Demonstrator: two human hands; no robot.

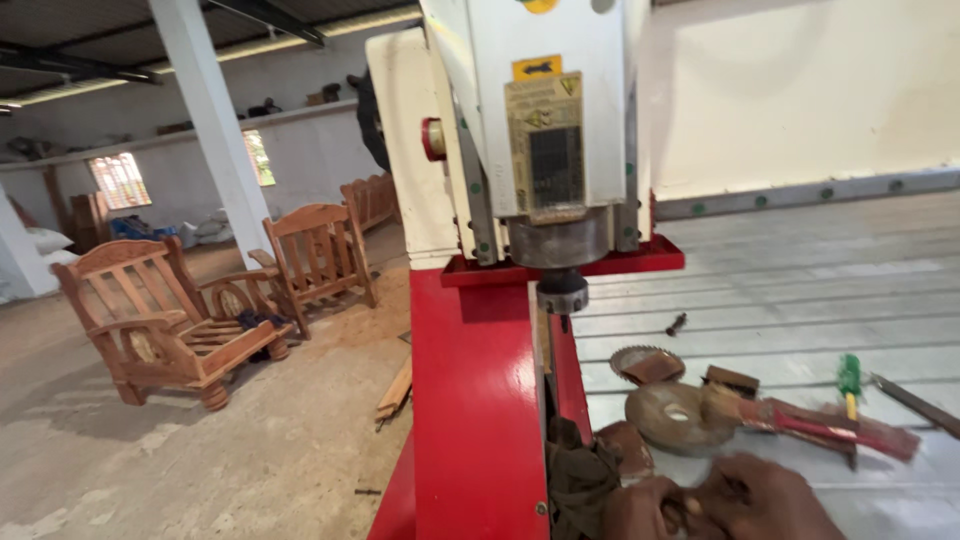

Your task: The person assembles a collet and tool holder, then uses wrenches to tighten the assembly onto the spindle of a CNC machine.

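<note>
Rusty saw blade [672, 415] just above right hand [765, 500] | both hands' grip unclear

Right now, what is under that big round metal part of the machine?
Under the spindle a thin cutting bit points down at the grey machine bed. A small screw lies nearby. The red frame hides what lies lower left.

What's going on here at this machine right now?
A person stands at a red and white routing machine in a woodworking shop. Both hands, the left hand and right hand, meet at the near edge of the grey machine bed, gripping something small I cannot make out. Circular saw blades, a green-handled screwdriver and a dark rag lie nearby. Wooden chairs stand behind.
</note>
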